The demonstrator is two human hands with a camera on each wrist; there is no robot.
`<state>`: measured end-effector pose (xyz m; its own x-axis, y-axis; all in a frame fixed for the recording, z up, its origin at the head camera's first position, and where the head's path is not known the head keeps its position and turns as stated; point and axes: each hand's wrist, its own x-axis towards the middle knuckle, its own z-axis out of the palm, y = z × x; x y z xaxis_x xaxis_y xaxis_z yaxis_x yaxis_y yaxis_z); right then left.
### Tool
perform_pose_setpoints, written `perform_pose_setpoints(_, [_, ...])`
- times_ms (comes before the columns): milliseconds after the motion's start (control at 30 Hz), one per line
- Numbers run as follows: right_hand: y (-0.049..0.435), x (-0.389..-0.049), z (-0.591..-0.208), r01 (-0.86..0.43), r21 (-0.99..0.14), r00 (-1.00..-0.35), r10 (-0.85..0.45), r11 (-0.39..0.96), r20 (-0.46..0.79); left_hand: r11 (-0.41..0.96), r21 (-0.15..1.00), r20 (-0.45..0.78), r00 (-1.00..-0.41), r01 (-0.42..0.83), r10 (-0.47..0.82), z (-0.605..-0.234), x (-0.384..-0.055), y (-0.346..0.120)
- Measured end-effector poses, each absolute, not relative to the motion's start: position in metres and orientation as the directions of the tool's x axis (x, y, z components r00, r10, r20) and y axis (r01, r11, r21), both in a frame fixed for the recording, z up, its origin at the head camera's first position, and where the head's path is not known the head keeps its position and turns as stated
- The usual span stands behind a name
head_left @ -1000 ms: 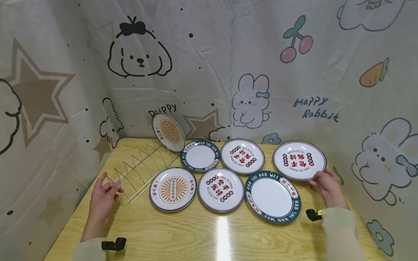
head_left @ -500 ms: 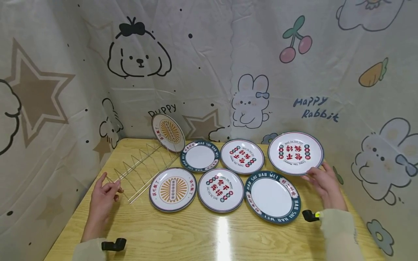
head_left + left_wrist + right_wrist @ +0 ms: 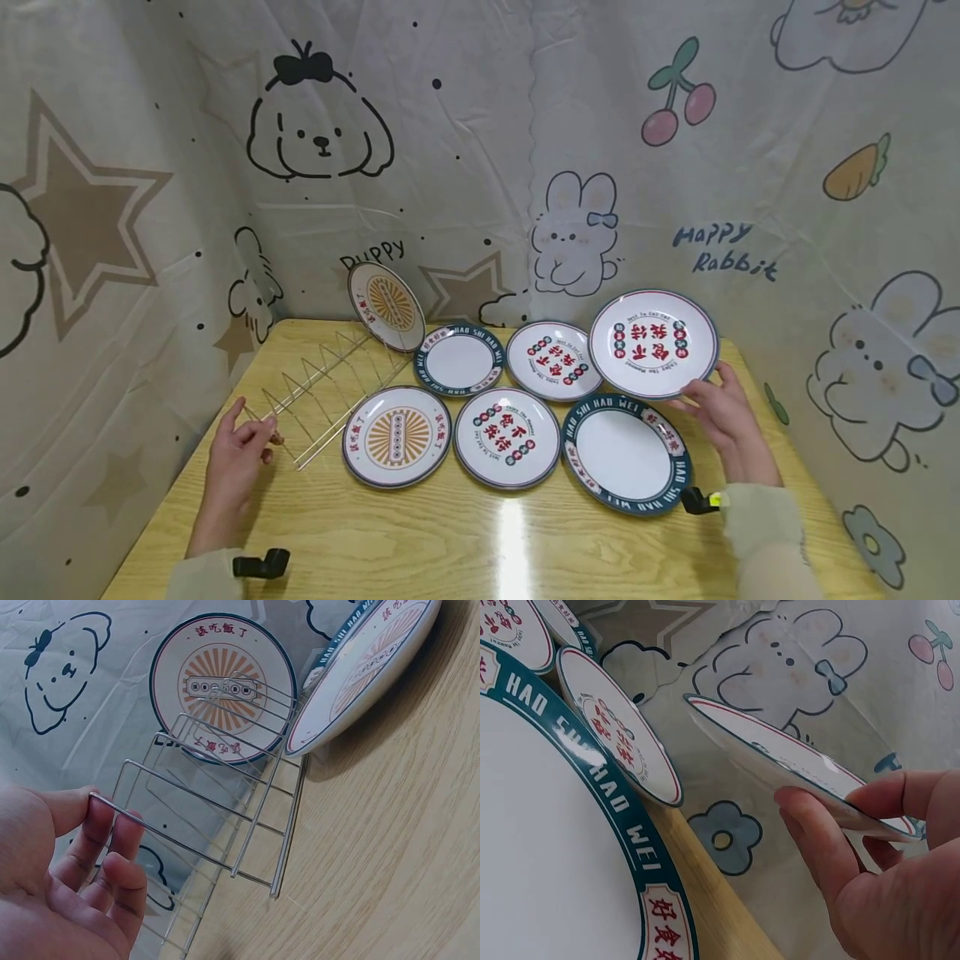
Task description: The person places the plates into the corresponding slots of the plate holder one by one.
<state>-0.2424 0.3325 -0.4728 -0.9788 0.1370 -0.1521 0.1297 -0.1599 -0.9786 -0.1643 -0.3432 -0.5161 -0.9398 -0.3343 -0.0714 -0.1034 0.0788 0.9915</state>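
Observation:
My right hand [image 3: 723,414] pinches the near edge of a white plate [image 3: 654,343] with red characters. In the right wrist view this plate [image 3: 780,761] is raised and tilted, thumb on top and fingers beneath. My left hand [image 3: 238,454] grips the near end of a metal wire dish rack [image 3: 318,392]; in the left wrist view thumb and fingers pinch its end wire [image 3: 176,838]. At the rack's far end a plate with an orange sunburst [image 3: 387,306] stands upright, leaning back.
On the wooden table [image 3: 420,542] lie a sunburst plate [image 3: 397,435], two red-character plates [image 3: 507,437], a small teal-rimmed plate [image 3: 459,358] and a larger teal-rimmed plate [image 3: 626,454]. A printed curtain [image 3: 465,125] hangs behind and along both sides.
My right hand has lifted the red-character plate off the table and carried it left, so it now overlaps the neighbouring plate in view. The left hand and rack have stayed put.

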Motion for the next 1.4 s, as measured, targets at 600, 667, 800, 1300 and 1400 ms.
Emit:
perform_pose_setpoints(600, [0.297,-0.242,-0.465,0.052,-0.984,-0.998,0.033,-0.17,-0.059,0.086,0.989,-0.082,-0.935,-0.118,-0.344,-0.513,-0.164,-0.34])
perform_pose_setpoints(667, [0.292,-0.243,-0.465,0.048,-0.986,-0.998,0.019,-0.16,-0.052,0.089,0.988,-0.085,-0.934,-0.123,-0.348,-0.513,-0.164,-0.34])
perform_pose_setpoints(800, [0.28,-0.244,-0.464,0.039,-0.991,-0.999,0.006,-0.126,-0.04,0.092,0.988,-0.085,-0.932,-0.125,-0.353,-0.513,-0.165,-0.341])
perform_pose_setpoints(1300, [0.244,-0.25,-0.467,0.022,-0.992,-0.996,-0.085,-0.128,-0.011,0.127,0.977,-0.112,-0.92,-0.171,-0.375,-0.517,-0.168,-0.343])
perform_pose_setpoints(1400, [0.237,-0.252,-0.468,0.024,-0.991,-0.995,-0.095,-0.135,-0.011,0.106,0.981,-0.111,-0.922,-0.161,-0.372,-0.517,-0.168,-0.343])
